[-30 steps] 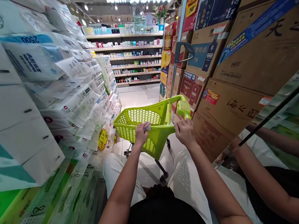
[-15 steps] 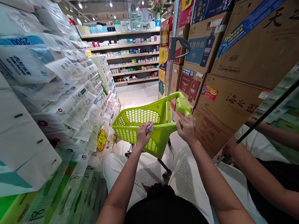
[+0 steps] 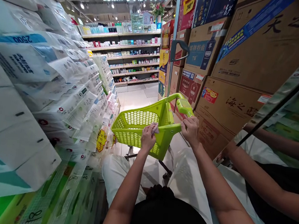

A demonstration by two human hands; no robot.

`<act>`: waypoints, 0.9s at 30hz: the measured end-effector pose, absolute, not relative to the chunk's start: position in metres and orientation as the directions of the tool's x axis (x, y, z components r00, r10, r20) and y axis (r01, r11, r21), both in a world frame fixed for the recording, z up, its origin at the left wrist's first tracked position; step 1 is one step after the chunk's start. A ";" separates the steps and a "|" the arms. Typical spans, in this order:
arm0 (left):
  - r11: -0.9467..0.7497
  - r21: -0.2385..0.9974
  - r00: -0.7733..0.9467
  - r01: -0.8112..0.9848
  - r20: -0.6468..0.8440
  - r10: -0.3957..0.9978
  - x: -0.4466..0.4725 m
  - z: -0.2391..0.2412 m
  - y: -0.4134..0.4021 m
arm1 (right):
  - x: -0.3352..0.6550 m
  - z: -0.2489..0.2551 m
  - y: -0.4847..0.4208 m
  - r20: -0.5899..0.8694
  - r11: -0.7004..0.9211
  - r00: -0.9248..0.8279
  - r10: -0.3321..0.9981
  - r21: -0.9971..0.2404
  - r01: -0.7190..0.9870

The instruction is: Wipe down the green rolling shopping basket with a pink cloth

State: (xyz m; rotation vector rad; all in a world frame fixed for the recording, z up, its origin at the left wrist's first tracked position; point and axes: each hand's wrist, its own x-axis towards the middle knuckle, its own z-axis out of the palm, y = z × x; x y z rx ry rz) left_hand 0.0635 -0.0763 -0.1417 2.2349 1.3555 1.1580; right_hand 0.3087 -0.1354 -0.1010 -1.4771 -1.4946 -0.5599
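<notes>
A lime green shopping basket on wheels (image 3: 134, 124) stands in the aisle in front of me. My left hand (image 3: 148, 138) is closed on a small pale cloth (image 3: 154, 128) and presses it against the basket's near rim. My right hand (image 3: 189, 129) grips the rim at the near right corner, just below the green handle block (image 3: 184, 107). My white trousers and dark top fill the lower middle of the view.
Stacked packs of tissue paper (image 3: 35, 78) line the left side. Brown cardboard cartons (image 3: 236, 71) are piled high on the right. A mirrored panel (image 3: 282, 140) at right reflects my arms. Product shelves (image 3: 134, 57) stand at the far end of the tiled aisle.
My left hand with the cloth has slid a little to the right along the basket rim. The basket has tilted slightly. My right hand keeps its hold at the corner.
</notes>
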 end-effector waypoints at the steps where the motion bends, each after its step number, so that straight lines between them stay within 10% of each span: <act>1: -0.506 0.594 0.233 0.625 0.477 0.847 0.058 -0.141 -0.076 | 0.310 -0.100 -0.136 0.836 0.177 0.147 0.528 -0.277 0.944; 8: -0.495 0.633 0.178 0.595 0.497 0.849 0.059 -0.144 -0.079 | 0.281 -0.105 -0.138 0.804 -0.036 0.173 0.569 -0.186 0.982; 27: -0.490 0.615 0.194 0.618 0.485 0.853 0.042 -0.155 -0.071 | 0.282 -0.117 -0.135 0.800 0.024 0.065 0.597 -0.099 0.995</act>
